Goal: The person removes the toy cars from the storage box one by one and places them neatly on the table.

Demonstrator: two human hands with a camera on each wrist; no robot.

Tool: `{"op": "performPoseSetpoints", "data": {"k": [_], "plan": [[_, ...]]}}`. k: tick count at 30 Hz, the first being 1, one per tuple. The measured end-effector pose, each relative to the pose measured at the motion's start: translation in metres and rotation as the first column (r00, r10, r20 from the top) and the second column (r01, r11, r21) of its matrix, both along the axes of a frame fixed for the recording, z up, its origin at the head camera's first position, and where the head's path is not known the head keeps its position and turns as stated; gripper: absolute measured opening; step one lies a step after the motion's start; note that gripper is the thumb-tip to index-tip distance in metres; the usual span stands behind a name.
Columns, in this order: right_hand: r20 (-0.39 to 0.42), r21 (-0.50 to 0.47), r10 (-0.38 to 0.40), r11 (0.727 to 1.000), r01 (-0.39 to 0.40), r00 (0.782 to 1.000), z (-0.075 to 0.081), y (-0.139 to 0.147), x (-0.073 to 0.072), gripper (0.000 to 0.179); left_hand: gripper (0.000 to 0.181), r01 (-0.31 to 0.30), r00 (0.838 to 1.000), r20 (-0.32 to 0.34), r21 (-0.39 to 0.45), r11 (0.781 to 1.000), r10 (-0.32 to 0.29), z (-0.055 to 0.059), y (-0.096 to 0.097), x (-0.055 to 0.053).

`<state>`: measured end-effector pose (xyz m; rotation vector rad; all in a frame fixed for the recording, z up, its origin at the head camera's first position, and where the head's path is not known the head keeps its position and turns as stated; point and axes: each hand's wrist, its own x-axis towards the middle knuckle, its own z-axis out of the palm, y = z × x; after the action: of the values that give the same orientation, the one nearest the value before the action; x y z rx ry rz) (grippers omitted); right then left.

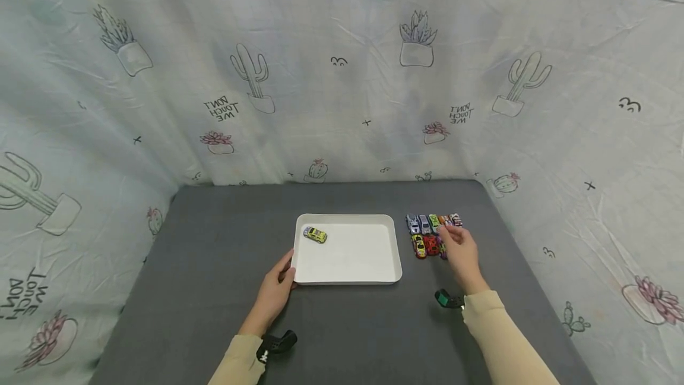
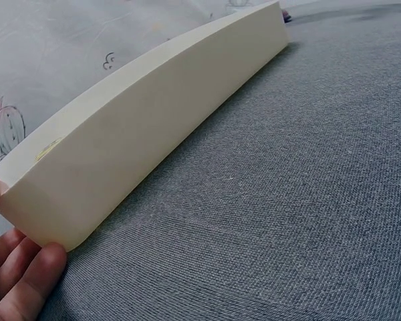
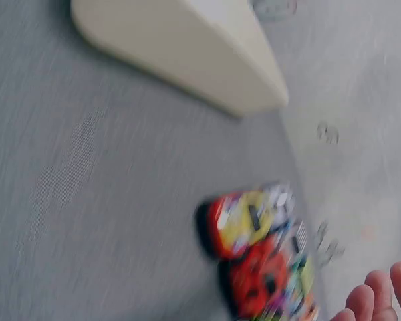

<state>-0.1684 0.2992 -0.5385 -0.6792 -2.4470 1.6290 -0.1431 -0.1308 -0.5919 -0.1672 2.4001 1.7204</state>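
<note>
My left hand (image 1: 275, 291) grips the near left corner of a white tray (image 1: 352, 257). In the left wrist view the thumb lies at the tray's rim and the fingertips (image 2: 45, 267) are at the bottom of its outer wall. A yellow toy car (image 1: 315, 234) sits in the tray's far left part. My right hand (image 1: 462, 254) is over the right end of a cluster of toy cars, partly hiding it. Its fingers (image 3: 382, 294) look loosely extended in the right wrist view. Nearest the tray stand a yellow-and-red toy car (image 1: 419, 246) and a silver toy car (image 1: 412, 224).
A red toy car (image 1: 431, 246) and several other colourful cars, a green toy car (image 1: 434, 223) among them, stand close together in two rows right of the tray. Grey cloth (image 1: 224, 242) covers the table. A cactus-print curtain (image 1: 331, 94) hangs behind and at both sides.
</note>
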Motion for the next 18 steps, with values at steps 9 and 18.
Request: {"op": "performPoseSetpoints", "data": {"k": [9,18], "plan": [[-0.041,0.014,0.133,0.991,-0.133,0.99,0.016,-0.037,-0.013,0.069,0.05,0.002,1.0,0.001,0.006,1.0,-0.002,0.001,0.0,0.0],[-0.061,-0.026,0.21,0.977,-0.212,0.976,0.023,-0.07,-0.02,0.066,0.051,-0.002,1.0,0.005,0.008,1.0,0.002,0.0,-0.001,0.0]]}}
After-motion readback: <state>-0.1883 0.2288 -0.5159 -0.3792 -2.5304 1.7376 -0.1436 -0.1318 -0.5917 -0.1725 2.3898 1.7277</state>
